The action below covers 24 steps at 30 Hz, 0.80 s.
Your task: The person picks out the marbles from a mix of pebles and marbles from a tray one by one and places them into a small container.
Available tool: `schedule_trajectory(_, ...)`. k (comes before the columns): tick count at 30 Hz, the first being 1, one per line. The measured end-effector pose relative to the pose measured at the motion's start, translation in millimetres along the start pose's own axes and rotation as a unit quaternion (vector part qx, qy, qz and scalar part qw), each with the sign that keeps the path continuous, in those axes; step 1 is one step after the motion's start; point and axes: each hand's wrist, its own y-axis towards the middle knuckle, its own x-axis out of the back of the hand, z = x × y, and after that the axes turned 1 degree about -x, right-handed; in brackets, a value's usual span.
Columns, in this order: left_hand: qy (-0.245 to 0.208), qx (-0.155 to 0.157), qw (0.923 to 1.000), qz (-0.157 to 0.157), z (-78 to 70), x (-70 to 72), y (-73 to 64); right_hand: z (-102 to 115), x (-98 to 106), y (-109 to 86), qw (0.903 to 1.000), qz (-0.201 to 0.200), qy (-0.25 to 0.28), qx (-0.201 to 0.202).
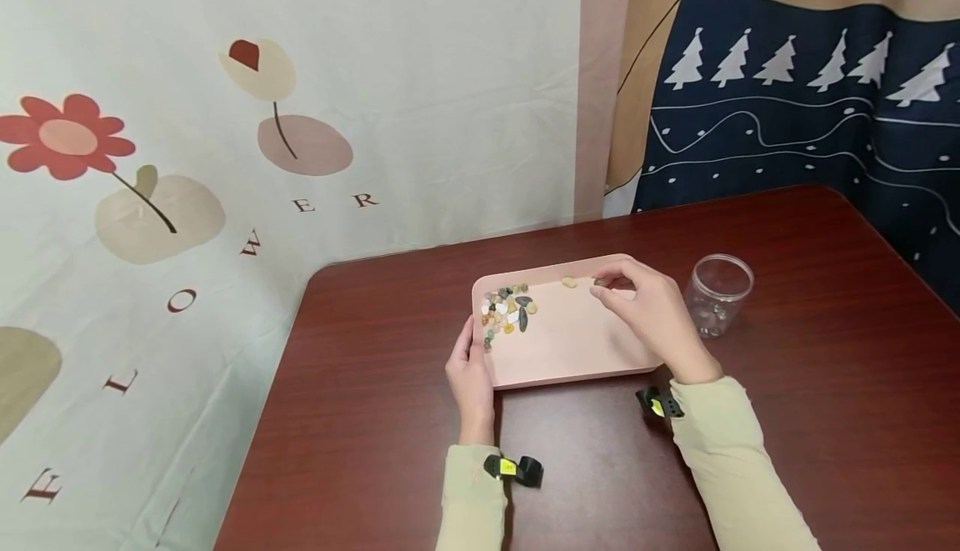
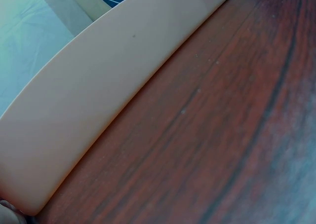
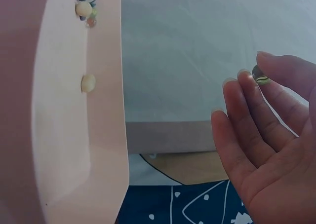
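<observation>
My right hand (image 1: 651, 309) is raised over the right part of a pink tray (image 1: 570, 351), pinching a small glass marble (image 3: 260, 75) between thumb and fingertip. The marble is clear with a dark and yellow-green swirl. At the tray's left side my left hand (image 1: 472, 380) grips the wall near the front corner. Inside the tray, a cluster of small mixed stones and marbles (image 1: 510, 309) lies along the left end. A single pale yellow stone (image 1: 569, 283) sits apart by the back wall. Only a sliver of the left hand shows in the left wrist view.
A clear plastic jar (image 1: 718, 293) stands right of the tray, with a few glassy pieces at its bottom. All of this is on a dark red wooden table (image 1: 375, 451). Printed cloth hangings (image 1: 450, 101) rise behind the table's back edge.
</observation>
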Motion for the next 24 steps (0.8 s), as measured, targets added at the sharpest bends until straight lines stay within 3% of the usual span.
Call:
schedule_trajectory(9, 0.009, 0.001, 1.0, -0.002, -25.9, -0.4, -9.9, -3.1, 10.4, -3.2, 0.9996, -0.006, -0.006, -0.026)
schedule_trajectory(24, 0.013, 0.004, 0.9999, -0.004, -29.2, -0.8, -13.0, -8.0, 32.4, -5.9, 0.9985, -0.047, -0.017, -0.024)
